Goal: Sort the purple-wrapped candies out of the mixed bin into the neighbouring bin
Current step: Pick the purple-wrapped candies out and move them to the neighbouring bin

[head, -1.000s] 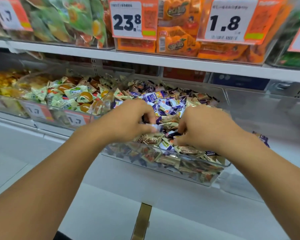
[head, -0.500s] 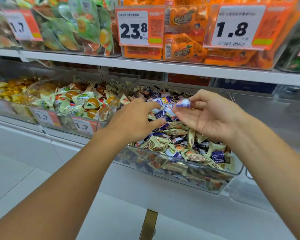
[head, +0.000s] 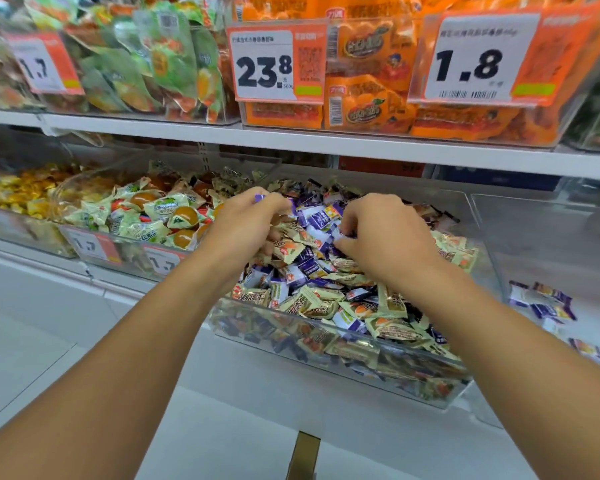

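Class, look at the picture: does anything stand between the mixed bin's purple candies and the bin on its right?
Only the clear plastic side wall separates the mixed bin from the neighbouring clear bin. Candies must be lifted over it; nothing else visibly blocks the way.

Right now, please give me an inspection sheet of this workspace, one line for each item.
Surface: white shelf under the bins.
Job's things: mixed bin full of purple and cream candies; neighbouring bin holds a few purple candies.
Clutter: green-wrapped sweets in the bin on the left.
Hands: left hand grips a purple candy; right hand pinches another.
Cables: nothing seen.
Surroundings: price tags; orange packets above.
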Demonstrator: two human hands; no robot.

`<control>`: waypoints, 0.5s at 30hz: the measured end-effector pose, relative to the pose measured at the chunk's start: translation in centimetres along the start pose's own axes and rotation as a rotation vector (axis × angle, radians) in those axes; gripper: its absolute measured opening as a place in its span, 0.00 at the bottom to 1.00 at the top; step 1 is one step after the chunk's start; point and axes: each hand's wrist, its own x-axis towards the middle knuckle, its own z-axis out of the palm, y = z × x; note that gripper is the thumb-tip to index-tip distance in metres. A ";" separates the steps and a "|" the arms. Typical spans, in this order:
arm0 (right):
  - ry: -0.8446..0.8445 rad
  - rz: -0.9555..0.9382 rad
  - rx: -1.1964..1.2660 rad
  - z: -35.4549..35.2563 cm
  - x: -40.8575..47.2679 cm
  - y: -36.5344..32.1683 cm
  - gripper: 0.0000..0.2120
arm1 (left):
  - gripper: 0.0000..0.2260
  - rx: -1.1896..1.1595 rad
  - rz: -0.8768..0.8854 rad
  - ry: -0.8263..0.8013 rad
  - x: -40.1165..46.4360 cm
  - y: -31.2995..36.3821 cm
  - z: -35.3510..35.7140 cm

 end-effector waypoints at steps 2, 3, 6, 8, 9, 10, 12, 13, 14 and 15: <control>-0.032 0.007 0.096 -0.3 0.2 0.2 0.06 | 0.05 -0.068 -0.029 0.033 -0.2 0.0 -0.1; -0.022 0.017 0.179 -0.6 0.2 0.4 0.06 | 0.04 -0.082 -0.031 0.036 -0.4 0.0 -0.1; -0.010 0.062 0.406 -2.0 0.4 0.5 0.04 | 0.04 -0.110 -0.049 0.030 -0.4 0.3 -0.3; -0.045 0.078 0.490 -2.3 0.3 0.5 0.07 | 0.08 -0.072 -0.062 0.035 -0.1 0.2 -0.4; -0.059 0.082 0.507 -2.3 0.3 0.2 0.10 | 0.09 -0.022 -0.052 0.031 0.0 0.1 -0.4; -0.063 0.072 0.502 -2.1 0.4 -0.1 0.11 | 0.10 0.049 -0.026 0.025 0.0 0.0 -0.4; -0.042 0.003 0.330 -1.4 0.8 -0.7 0.13 | 0.12 0.249 0.099 0.016 0.0 -0.3 -0.3; -0.065 -0.028 0.206 -1.0 1.0 -1.0 0.18 | 0.11 0.392 0.204 0.016 0.0 -0.5 -0.3; -0.116 -0.051 0.092 -0.6 1.2 -1.2 0.23 | 0.09 0.544 0.309 0.013 0.1 -0.7 -0.2; -0.165 -0.056 0.011 -0.3 1.4 -1.3 0.25 | 0.08 0.675 0.389 0.006 0.1 -0.9 -0.1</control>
